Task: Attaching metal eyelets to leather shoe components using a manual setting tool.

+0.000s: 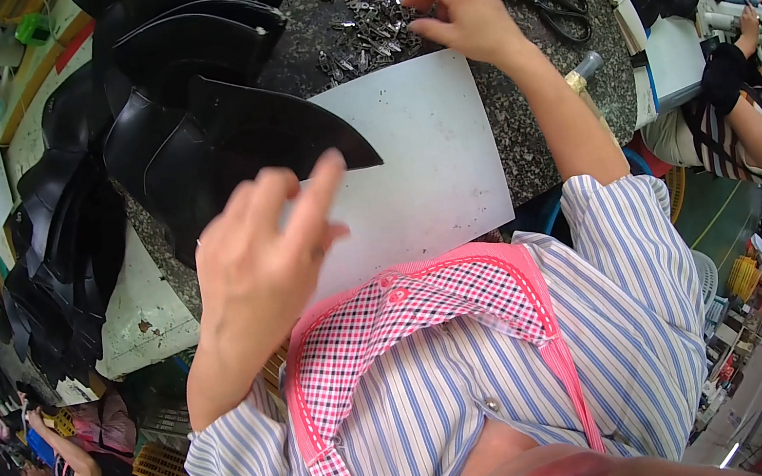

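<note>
My right hand (pixel 472 22) is at the right edge of a pile of small metal pieces (pixel 369 28), which look like zipper sliders. Its thumb and forefinger curve over the pile with a gap between them; whether a piece sits in that gap is hard to make out. Slightly blurred, my left hand (pixel 264 246) hovers over the near edge of a black leather-like panel (pixel 238 136). The forefinger stretches out and the others bend loosely, with nothing visible in them. The panel's pointed corner overlaps a white sheet (pixel 427 152) in front of me.
Black-handled scissors (pixel 561 9) lie right of my right hand on the speckled tabletop (pixel 526 152). Nearby is a small capped bottle or tube (pixel 585 72). More black panels (pixel 183 31) are stacked at the far left. Other people work at both sides.
</note>
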### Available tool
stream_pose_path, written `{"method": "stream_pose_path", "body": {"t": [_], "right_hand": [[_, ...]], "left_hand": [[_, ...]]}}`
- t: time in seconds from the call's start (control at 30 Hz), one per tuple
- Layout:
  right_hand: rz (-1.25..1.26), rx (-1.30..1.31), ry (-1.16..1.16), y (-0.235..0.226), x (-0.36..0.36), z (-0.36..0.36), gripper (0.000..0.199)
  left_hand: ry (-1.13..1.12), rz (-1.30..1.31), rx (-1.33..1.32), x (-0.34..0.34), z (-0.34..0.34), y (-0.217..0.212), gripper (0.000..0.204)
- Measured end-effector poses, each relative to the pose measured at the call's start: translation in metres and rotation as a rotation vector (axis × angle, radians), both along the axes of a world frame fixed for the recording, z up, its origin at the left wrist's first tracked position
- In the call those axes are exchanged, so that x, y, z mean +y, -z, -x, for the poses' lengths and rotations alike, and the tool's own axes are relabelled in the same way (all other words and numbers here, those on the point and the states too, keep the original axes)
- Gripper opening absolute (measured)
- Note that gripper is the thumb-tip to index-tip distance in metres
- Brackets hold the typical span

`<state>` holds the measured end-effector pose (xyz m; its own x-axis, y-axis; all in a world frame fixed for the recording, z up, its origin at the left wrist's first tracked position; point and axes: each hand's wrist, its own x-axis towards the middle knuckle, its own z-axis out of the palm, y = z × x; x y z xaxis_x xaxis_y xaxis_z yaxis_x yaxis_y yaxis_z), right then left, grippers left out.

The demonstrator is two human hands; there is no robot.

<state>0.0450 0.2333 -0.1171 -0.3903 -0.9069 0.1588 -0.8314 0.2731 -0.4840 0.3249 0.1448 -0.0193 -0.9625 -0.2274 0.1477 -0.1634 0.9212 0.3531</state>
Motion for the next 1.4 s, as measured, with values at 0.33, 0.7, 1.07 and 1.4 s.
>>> {"method": "stream_pose_path", "body": {"t": [0.33,0.7,1.07,1.4], "right_hand": [[0.330,0.219,-0.113,0.015,-0.014,-0.007,0.011],[0.178,-0.370,0.020,0.012,-0.003,-0.017,0.018],[0.227,-0.624,0.091,0.009,-0.007,-0.022,0.015],[0.375,-0.835,-0.307,-0.052,0.021,-0.082,0.013]], "left_hand": [[-0.087,-0.084,0.089,-0.033,0.033,0.070,0.048],[0.051,-0.408,0.366,0.004,0.031,0.044,0.028],[-0.035,-0.658,0.406,0.020,0.041,0.044,0.023],[-0.310,-0.825,0.529,0.024,0.043,0.043,0.018]]}}
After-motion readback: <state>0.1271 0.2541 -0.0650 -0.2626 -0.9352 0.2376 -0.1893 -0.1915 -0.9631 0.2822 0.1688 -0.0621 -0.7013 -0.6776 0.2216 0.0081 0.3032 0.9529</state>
